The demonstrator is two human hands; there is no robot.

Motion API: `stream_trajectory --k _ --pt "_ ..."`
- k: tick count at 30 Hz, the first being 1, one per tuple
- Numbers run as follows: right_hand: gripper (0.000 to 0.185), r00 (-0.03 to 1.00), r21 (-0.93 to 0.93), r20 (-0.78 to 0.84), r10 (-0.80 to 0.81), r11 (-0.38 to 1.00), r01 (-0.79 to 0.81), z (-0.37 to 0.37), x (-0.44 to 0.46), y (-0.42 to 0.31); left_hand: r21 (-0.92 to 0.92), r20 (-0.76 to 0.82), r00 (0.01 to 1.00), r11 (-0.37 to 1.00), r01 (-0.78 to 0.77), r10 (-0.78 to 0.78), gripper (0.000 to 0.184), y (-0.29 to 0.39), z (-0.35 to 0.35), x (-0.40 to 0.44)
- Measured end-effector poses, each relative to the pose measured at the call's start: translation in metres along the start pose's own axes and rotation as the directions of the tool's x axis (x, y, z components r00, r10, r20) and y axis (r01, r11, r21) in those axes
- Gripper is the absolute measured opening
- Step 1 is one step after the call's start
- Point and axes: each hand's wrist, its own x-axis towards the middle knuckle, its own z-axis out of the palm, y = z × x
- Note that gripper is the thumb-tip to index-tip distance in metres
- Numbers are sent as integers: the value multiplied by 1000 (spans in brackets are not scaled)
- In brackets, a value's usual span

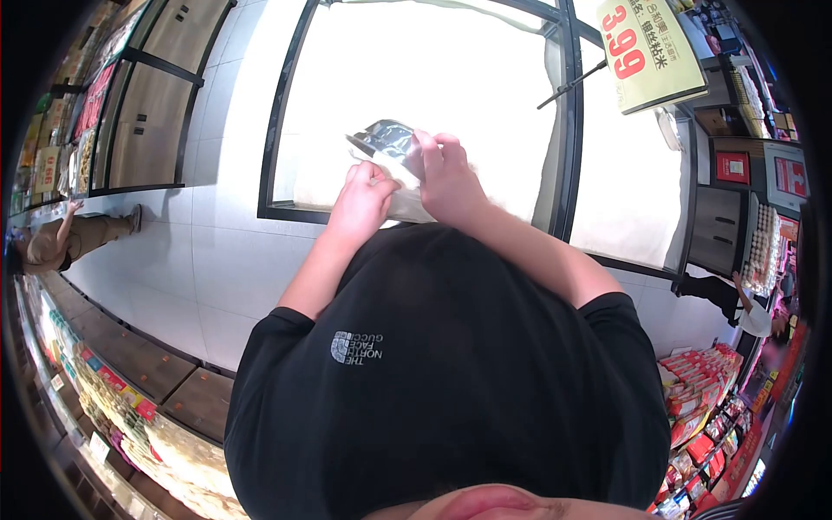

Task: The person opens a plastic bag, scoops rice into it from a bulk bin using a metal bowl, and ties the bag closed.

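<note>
My right hand [452, 178] is closed on a shiny metal scoop [387, 136] whose open end points left. My left hand [364, 198], its fingers pinched together, holds a clear plastic bag [409, 206] just below the scoop. The bag's mouth lies close against the scoop; whether they touch is hard to see. Something white shows at the scoop's lower edge, partly hidden by my fingers. Both hands are over the near part of a black-framed bin [269, 186], whose bright white contents [451, 61] are overexposed.
A yellow price sign [654, 52] reading 3.99 stands at the upper right on a black rod [570, 84]. Another framed bin section [624, 191] adjoins on the right. One person [87, 238] is at far left, another [724, 299] at far right beside egg trays [763, 251].
</note>
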Motion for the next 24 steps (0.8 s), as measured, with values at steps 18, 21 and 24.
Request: stream_trajectory --k 18,21,24 --pt "69 920 399 -346 186 916 -35 -13 -23 70 73 17 999 996 50 -52 19 6 13 1" --pt "71 824 458 -308 476 833 -310 -25 -47 104 98 26 995 991 90 -93 20 12 10 2" --pt "70 882 159 -319 347 937 -312 -20 -80 166 130 43 991 984 124 -130 20 13 10 3"
